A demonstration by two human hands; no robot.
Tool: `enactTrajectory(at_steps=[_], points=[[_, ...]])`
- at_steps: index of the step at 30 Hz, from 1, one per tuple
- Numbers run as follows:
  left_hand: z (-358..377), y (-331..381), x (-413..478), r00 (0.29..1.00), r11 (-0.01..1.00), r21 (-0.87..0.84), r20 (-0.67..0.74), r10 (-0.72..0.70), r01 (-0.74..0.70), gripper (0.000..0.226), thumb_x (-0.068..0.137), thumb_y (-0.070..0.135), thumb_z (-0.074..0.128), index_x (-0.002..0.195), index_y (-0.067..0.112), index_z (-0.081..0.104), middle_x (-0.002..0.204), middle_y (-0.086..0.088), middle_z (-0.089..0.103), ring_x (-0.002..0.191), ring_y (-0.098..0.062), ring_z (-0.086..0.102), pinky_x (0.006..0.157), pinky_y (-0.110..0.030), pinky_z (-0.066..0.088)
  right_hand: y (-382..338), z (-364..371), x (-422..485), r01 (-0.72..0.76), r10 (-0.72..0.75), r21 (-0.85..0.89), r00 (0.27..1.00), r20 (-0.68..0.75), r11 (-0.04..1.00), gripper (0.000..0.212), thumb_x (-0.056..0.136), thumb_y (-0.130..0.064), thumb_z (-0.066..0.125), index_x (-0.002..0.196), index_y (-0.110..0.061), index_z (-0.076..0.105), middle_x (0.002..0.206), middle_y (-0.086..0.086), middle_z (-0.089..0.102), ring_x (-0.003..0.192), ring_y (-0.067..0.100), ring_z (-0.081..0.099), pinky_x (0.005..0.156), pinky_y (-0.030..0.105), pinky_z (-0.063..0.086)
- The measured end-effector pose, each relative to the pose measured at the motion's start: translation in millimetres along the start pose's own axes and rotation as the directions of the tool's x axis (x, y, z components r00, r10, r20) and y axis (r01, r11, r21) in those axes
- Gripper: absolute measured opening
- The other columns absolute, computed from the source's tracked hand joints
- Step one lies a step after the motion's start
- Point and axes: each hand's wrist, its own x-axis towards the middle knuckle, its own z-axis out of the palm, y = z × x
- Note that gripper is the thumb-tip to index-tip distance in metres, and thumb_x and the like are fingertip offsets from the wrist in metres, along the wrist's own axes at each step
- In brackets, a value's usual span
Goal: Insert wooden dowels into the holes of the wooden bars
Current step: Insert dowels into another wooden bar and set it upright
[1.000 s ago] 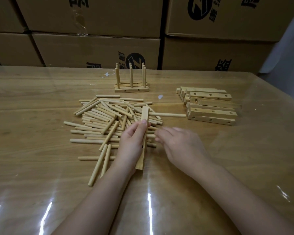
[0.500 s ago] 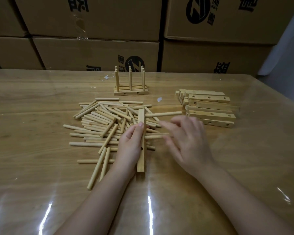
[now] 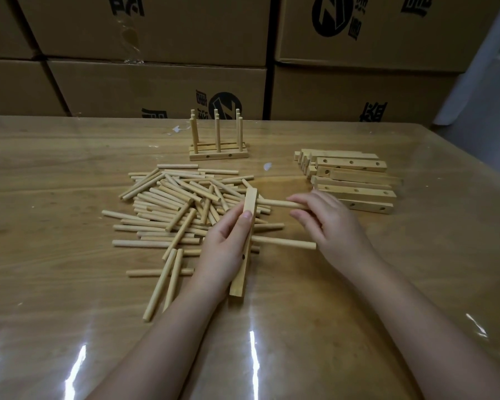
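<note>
My left hand [image 3: 224, 249] grips a long wooden bar [image 3: 249, 203] that stands on edge, pointing away from me, its holes facing right. A dowel [image 3: 283, 242] sticks out of the bar's middle to the right. My right hand [image 3: 334, 226] pinches a second dowel [image 3: 273, 202] whose left end meets the bar near its far end. Several loose dowels [image 3: 173, 209] lie in a heap left of the bar.
A stack of drilled wooden bars [image 3: 355, 180] lies at the right, just beyond my right hand. A finished rack of bars with upright dowels [image 3: 217, 145] stands at the back centre. Cardboard boxes [image 3: 156, 90] wall off the table's far edge.
My right hand moved away from the bar's middle, leaving a dowel sticking out there, reached toward the far right, and now holds another dowel against the bar's far end.
</note>
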Motion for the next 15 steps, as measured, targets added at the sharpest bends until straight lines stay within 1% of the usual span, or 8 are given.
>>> enactTrajectory(at_steps=[2,3,5,8,11,13,15], points=[[1.2,0.3,0.0,1.0,1.0,0.02,0.013,0.008,-0.008,0.019,0.093,0.032,0.054,0.102,0.049,0.056,0.095,0.039,0.056,0.09,0.032,0.047,0.072,0.007,0.035,-0.8,-1.7,0.7,0.031,-0.03,-0.055,0.999,0.009,0.998,0.023,0.093,-0.018,0.053,0.109,-0.005,0.065,0.094,0.004,0.064,0.092,0.022,0.057,0.074,0.034,0.048],[1.3,-0.4,0.2,1.0,0.999,0.031,0.022,0.016,-0.016,0.021,0.094,0.032,0.054,0.103,0.05,0.056,0.093,0.04,0.056,0.09,0.032,0.046,0.072,0.008,0.035,-1.0,-2.3,1.1,0.03,-0.029,-0.069,1.0,0.011,0.997,0.022,0.093,-0.017,0.052,0.106,-0.005,0.066,0.093,0.006,0.065,0.09,0.024,0.058,0.072,0.039,0.049],[1.0,-1.9,0.1,0.999,0.998,0.054,0.029,0.035,-0.036,0.024,0.094,0.031,0.053,0.108,0.051,0.054,0.093,0.04,0.057,0.093,0.032,0.046,0.074,0.007,0.034,-1.7,-1.8,1.1,0.007,-0.006,-0.068,1.0,0.017,0.998,0.021,0.094,-0.017,0.051,0.101,-0.005,0.067,0.092,0.006,0.066,0.089,0.026,0.059,0.07,0.042,0.049],[-0.1,-4.4,0.6,0.999,0.997,0.064,0.022,0.049,-0.051,0.027,0.095,0.03,0.053,0.115,0.048,0.053,0.095,0.04,0.057,0.094,0.032,0.045,0.075,0.007,0.034,-1.8,1.5,1.2,-0.054,0.054,-0.008,0.998,0.015,0.998,0.019,0.095,-0.016,0.051,0.099,-0.008,0.068,0.091,0.001,0.066,0.09,0.021,0.057,0.072,0.036,0.045],[-0.3,-5.4,2.3,0.998,0.996,0.068,0.018,0.057,-0.058,0.032,0.095,0.029,0.053,0.127,0.033,0.056,0.102,0.036,0.057,0.098,0.03,0.046,0.078,0.007,0.034,-0.8,3.0,1.5,-0.145,0.141,0.066,0.989,0.053,0.987,0.02,0.096,-0.017,0.048,0.098,-0.014,0.068,0.084,-0.011,0.058,0.082,0.01,0.052,0.067,0.024,0.039],[-0.1,-5.6,3.4,0.998,0.995,0.074,0.011,0.066,-0.066,0.034,0.095,0.027,0.053,0.129,0.027,0.056,0.103,0.035,0.057,0.098,0.03,0.046,0.078,0.007,0.034,0.2,2.1,2.2,-0.184,0.176,0.102,0.981,0.085,0.978,0.02,0.096,-0.019,0.048,0.095,-0.016,0.068,0.077,-0.013,0.056,0.074,0.007,0.049,0.064,0.027,0.037],[0.6,-5.4,2.9,0.998,0.994,0.084,0.011,0.068,-0.069,0.033,0.096,0.025,0.053,0.128,0.027,0.056,0.098,0.036,0.059,0.097,0.029,0.047,0.077,0.007,0.034,0.2,1.1,2.5,-0.196,0.186,0.115,0.978,0.097,0.974,0.02,0.096,-0.019,0.048,0.092,-0.017,0.068,0.072,-0.013,0.054,0.068,0.005,0.047,0.063,0.029,0.035]])
